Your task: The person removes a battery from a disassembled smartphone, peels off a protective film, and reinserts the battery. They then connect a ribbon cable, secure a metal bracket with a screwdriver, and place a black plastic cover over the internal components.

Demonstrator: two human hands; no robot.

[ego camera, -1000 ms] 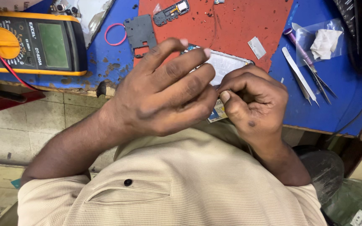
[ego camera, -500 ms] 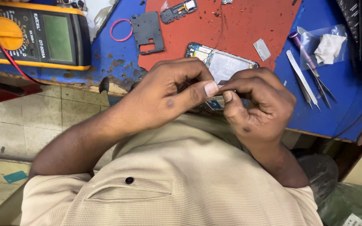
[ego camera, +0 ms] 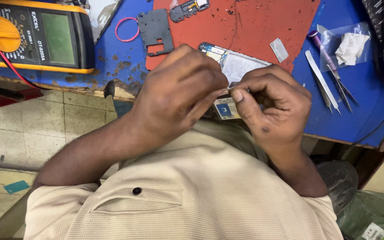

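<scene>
My left hand (ego camera: 178, 95) and my right hand (ego camera: 274, 106) meet fingertip to fingertip just above the front edge of the blue bench (ego camera: 361, 111). Between the thumbs and forefingers they pinch a tiny pale part (ego camera: 230, 88), too small to identify. Behind the hands lies an opened phone (ego camera: 234, 62) with its back off, on a red mat (ego camera: 254, 26). A small card with a blue square (ego camera: 226, 109) shows beneath my fingers.
A yellow-edged multimeter (ego camera: 34, 38) with a red lead sits far left. A dark phone frame plate (ego camera: 155, 31), a pink ring (ego camera: 126, 29) and a circuit part (ego camera: 188, 9) lie behind. Tweezers and a screwdriver (ego camera: 330, 75) and a plastic bag (ego camera: 350, 44) are at right.
My left hand's fingers, spread a second ago, have curled into a pinch against the right hand's fingertips. The view has shifted slightly, showing more of the bench behind.
</scene>
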